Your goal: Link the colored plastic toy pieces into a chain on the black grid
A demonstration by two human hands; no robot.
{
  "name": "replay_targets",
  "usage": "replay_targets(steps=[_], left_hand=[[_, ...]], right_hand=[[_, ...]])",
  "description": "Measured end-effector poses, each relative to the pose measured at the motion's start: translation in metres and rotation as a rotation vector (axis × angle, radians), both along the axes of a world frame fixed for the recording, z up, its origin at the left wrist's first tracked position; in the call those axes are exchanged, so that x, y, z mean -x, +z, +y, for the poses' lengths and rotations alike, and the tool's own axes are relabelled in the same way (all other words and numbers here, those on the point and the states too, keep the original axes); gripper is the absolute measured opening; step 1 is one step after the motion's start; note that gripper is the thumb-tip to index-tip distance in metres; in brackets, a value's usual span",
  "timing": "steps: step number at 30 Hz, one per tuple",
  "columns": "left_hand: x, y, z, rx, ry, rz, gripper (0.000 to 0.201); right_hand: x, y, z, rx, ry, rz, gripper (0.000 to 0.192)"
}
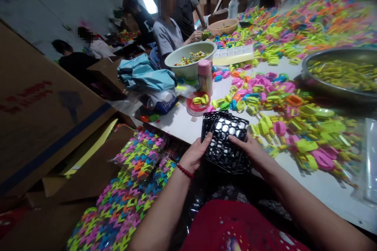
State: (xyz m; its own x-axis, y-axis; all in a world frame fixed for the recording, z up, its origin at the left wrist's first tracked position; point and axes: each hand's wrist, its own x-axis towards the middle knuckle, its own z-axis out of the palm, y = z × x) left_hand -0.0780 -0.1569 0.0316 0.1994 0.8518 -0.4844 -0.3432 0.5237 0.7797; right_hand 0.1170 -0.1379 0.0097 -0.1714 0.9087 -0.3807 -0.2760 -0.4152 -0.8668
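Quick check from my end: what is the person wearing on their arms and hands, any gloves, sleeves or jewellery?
Both forearms are bare, with no sleeves in view. The left hand and right hand wear no gloves, and I see no rings on the fingers. The only item is a red beaded bracelet around the left wrist.

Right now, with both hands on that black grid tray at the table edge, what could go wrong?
The black grid tray hangs partly off the table edge, held only by the left hand and right hand; it could tip into the lap. Swinging it could also sweep the nearby colourful plastic pieces or red dish off.
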Motion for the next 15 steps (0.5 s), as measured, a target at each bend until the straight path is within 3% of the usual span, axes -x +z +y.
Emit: replay_targets(steps=[6,9,12,15], left_hand=[[0.002,0.003,0.005,0.122,-0.085,-0.070,0.040],[0.005,0.001,0.006,0.208,-0.125,-0.158,0.036],[0.004,0.004,0.004,0.089,-0.102,-0.164,0.042],[0.005,0.017,-0.002,-0.191,0.008,-0.078,0.056]], right_hand=[[0.000,-0.002,0.009,0.052,0.029,0.136,0.068],[-0.006,-0.003,0.005,0.053,0.137,0.129,0.060],[-0.005,0.012,-0.002,-0.088,0.230,0.088,0.065],[0.000,0.039,-0.006,-0.330,0.216,-0.089,0.083]])
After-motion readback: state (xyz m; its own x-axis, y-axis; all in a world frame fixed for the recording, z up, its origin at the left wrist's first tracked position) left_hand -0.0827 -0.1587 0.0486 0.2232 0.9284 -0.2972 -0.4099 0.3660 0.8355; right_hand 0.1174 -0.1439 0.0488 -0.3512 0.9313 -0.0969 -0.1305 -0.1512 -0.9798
